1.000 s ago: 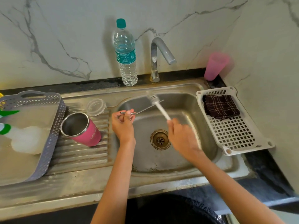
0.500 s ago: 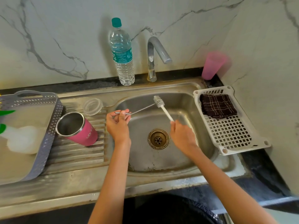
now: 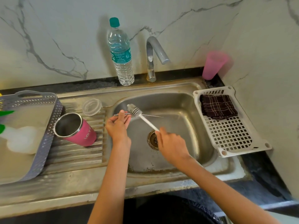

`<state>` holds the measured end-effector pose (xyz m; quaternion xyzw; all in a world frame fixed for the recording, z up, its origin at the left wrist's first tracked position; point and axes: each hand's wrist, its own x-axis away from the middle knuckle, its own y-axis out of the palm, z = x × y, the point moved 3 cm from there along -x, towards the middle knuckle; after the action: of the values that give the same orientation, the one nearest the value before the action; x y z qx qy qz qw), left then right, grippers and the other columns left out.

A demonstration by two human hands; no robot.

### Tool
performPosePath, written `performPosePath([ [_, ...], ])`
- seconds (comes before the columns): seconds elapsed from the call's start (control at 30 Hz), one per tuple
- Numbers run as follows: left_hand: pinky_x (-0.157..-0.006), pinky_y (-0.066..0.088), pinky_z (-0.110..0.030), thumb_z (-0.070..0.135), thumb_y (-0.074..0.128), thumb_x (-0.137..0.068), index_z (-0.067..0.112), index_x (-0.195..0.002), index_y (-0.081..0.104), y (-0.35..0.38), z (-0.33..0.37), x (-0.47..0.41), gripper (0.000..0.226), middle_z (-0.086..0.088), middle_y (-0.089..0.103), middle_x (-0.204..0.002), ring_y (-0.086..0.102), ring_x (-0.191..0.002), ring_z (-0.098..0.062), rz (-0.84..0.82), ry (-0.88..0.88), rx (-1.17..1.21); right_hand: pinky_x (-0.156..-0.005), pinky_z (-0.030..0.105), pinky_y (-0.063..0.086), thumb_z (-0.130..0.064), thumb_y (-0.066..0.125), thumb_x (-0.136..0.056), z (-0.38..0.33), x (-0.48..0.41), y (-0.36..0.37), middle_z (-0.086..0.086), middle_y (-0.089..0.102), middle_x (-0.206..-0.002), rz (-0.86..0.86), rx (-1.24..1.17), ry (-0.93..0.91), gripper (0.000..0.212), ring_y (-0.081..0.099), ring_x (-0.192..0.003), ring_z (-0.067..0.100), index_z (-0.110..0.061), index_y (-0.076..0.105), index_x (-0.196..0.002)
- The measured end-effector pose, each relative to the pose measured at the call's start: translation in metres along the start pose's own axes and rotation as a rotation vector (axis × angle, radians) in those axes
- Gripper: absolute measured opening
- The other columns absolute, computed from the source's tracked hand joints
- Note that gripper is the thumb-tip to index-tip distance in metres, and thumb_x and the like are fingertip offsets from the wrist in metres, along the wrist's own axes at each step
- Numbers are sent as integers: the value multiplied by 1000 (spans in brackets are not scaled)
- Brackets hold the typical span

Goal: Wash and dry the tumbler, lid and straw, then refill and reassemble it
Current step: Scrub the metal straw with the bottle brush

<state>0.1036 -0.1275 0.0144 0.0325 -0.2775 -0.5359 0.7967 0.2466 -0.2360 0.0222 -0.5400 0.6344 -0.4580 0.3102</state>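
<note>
Over the sink's [image 3: 186, 97] left edge the metal straw [image 3: 152, 116], likely stiff, light and slippery, is pinched at its end by the left hand [image 3: 118, 126], the brush [image 3: 135, 109] gripped by the right hand [image 3: 171, 143].

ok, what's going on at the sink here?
A person is scrubbing a thin metal straw over the steel sink basin. The left hand pinches the straw near one end; the right hand grips a white-handled bottle brush, its bristle head against the straw. The pink steel tumbler lies tilted on the ribbed drainboard, open, with the clear round lid beside it. No water shows at the grey tap.
</note>
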Motion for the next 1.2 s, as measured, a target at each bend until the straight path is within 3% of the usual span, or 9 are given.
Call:
performPosePath([
  [0.13,-73,58,-23,6,66,-91,11,-76,51,-6,2,-3,22,-11,70,-83,72,-72,-15,10,-60,83,-50,32,40,-33,22,-105,41,-26,-3,-2,48,-60,40,-84,278,42,54,-59,25,-6,53,-108],
  [0.27,-82,59,-28,6,66,-91,10,-81,50,-2,-6,-2,20,-11,70,-87,72,-75,-14,15,-94,101,-56,41,54,-38,23,-104,-2,-3,3,3,58,-65,-19,-91,25,36,59,-57,27,-12,48,-101],
  [0.37,-80,59,-26,6,66,-91,8,-92,52,2,-5,1,15,-9,72,-84,73,-75,-14,13,-92,147,-65,46,55,-38,23,-104,9,-12,7,8,63,-74,-42,-131,178,39,64,-67,31,-10,50,-103],
  [0.43,-79,59,-26,7,66,-91,9,-89,50,2,-1,-1,17,-7,72,-83,73,-76,-14,25,-69,159,-66,47,56,-37,23,-104,20,-18,3,10,64,-76,-12,-160,267,41,65,-70,32,-8,51,-105],
  [0.6,-77,60,-28,5,66,-90,11,-82,48,13,-5,1,21,-10,69,-84,71,-75,-15,29,-30,130,-62,41,50,-38,25,-104,-23,-1,2,13,65,-78,-18,-130,50,38,62,-70,36,-10,50,-102],
  [0.73,-74,59,-26,5,68,-89,12,-84,49,12,0,1,20,-12,72,-89,73,-79,-22,8,0,150,-65,47,56,-38,22,-104,11,-26,-1,10,64,-77,-22,-197,281,44,65,-69,31,-7,53,-105],
  [0.9,-81,60,-31,6,66,-90,11,-83,51,15,-3,-1,18,-11,70,-87,72,-79,-18,-11,-5,119,-63,45,53,-38,24,-104,-17,-6,-3,12,65,-74,-2,-145,58,39,61,-64,34,-10,51,-100],
  [1.03,-78,59,-28,5,65,-91,11,-86,52,11,-2,-1,15,-12,71,-92,73,-83,-20,-55,33,101,-68,49,56,-39,22,-104,10,-26,-5,12,65,-78,4,-203,268,45,65,-72,34,-7,54,-105],
  [1.2,-83,59,-31,1,61,-93,10,-87,54,14,-4,0,13,-8,69,-88,71,-82,-15,-63,57,56,-63,46,54,-40,24,-104,-20,-9,-3,12,64,-72,14,-135,29,39,62,-66,35,-12,50,-98],
])
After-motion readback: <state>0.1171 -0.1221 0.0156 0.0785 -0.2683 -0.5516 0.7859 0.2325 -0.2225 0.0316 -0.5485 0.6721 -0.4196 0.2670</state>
